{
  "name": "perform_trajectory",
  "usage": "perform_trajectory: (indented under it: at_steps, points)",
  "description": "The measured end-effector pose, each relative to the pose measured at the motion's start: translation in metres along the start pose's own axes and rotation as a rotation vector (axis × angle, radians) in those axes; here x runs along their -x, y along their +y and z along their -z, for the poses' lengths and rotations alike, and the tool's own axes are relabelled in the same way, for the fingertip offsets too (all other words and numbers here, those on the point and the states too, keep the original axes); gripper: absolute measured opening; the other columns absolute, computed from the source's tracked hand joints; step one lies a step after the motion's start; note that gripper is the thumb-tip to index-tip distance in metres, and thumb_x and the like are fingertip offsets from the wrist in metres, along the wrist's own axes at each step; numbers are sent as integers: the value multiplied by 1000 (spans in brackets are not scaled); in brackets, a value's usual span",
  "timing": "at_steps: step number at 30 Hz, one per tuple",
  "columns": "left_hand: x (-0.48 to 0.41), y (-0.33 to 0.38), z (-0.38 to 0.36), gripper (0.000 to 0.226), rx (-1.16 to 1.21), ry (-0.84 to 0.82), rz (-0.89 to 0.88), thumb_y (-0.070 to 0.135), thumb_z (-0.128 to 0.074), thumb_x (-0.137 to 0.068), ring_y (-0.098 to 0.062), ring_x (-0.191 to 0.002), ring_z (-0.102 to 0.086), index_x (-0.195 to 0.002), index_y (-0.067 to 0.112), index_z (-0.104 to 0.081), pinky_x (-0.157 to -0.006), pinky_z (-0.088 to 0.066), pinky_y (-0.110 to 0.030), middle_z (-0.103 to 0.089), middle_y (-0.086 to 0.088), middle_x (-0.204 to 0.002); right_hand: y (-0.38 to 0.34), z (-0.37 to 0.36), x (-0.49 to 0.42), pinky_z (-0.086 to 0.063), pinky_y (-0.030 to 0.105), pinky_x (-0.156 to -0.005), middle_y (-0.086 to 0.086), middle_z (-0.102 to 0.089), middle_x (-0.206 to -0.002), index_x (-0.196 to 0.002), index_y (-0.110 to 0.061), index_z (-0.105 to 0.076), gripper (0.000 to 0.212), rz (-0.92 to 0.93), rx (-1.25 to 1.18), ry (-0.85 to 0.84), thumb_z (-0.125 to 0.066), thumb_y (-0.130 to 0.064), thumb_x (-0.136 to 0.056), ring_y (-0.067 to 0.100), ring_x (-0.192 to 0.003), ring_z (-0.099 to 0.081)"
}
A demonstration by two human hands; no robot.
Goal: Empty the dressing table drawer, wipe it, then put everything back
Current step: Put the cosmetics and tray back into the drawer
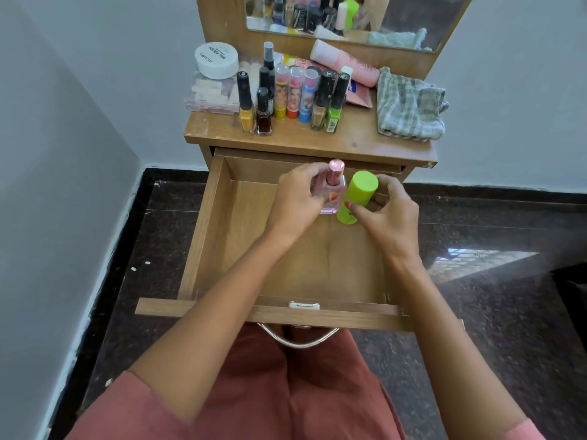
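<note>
The wooden drawer (222,236) is pulled wide open below the dressing table top (355,141). Its floor is bare apart from what my hands hold over its far part. My left hand (295,198) grips a clear pink bottle (333,188) with a shiny pink cap. Beside it, my right hand (387,211) holds a lime green cylindrical bottle (357,196) tilted toward me. The two bottles stand close together. I cannot tell whether either bottle touches the drawer floor.
On the table top stand several nail polish bottles (251,103) and lip balm tubes (293,90), a white round jar (217,60), a clear plastic box (209,96), a pink tube (346,61) and a crumpled checked cloth (409,106). A mirror (355,14) rises behind. A metal handle (298,339) hangs at the drawer front.
</note>
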State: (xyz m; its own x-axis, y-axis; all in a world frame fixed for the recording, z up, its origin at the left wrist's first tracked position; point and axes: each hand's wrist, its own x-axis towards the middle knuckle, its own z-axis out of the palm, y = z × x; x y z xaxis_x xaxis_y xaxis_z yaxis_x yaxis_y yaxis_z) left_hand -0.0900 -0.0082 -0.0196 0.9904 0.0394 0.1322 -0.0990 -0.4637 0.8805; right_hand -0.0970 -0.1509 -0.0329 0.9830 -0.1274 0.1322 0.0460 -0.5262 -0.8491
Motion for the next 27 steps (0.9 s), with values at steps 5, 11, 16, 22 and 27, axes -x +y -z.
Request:
perform_trajectory:
  at_steps: [5,11,16,22,27]
  points:
    - [-1,-18,-16,35,21,-82,120,-8,-64,-72,-23,-94,-65,-104,8,-67,-85,-50,-31,-70,-9,-99,22,2,-5,-38,17,-74,10,-59,-104,-109,-6,-54,43,-35,193,-23,-72,-7,-70,19,-90,-54]
    - [-10,-25,-35,32,-18,-155,141,-12,-58,-73,-19,-86,-62,-98,6,-67,-69,-46,-17,-69,-14,-96,26,3,-16,-41,33,-75,13,-54,-108,-109,-3,-48,40,-7,311,-98,-67,-5,-73,24,-93,-50]
    - [-21,-26,-47,30,-86,-146,121,-9,-61,-72,-18,-84,-59,-98,5,-68,-68,-39,-21,-69,-14,-98,28,1,-23,-34,36,-86,13,-57,-110,-113,-5,-49,41,26,429,-83,-64,-6,-74,33,-104,-45]
    - [-32,-23,-55,28,-100,-104,106,-7,-64,-73,-19,-91,-62,-99,3,-68,-71,-39,-17,-68,-15,-101,29,5,-30,-29,39,-90,12,-59,-113,-118,-9,-49,44,-55,530,-9,-66,-13,-77,33,-109,-41]
    - [-38,-21,-66,30,-138,-62,88,-4,-67,-74,-25,-95,-61,-102,5,-68,-68,-32,-10,-66,-16,-101,33,5,-37,-35,42,-91,13,-46,-127,-121,-8,-50,49,-26,608,30,-68,-16,-76,35,-113,-42]
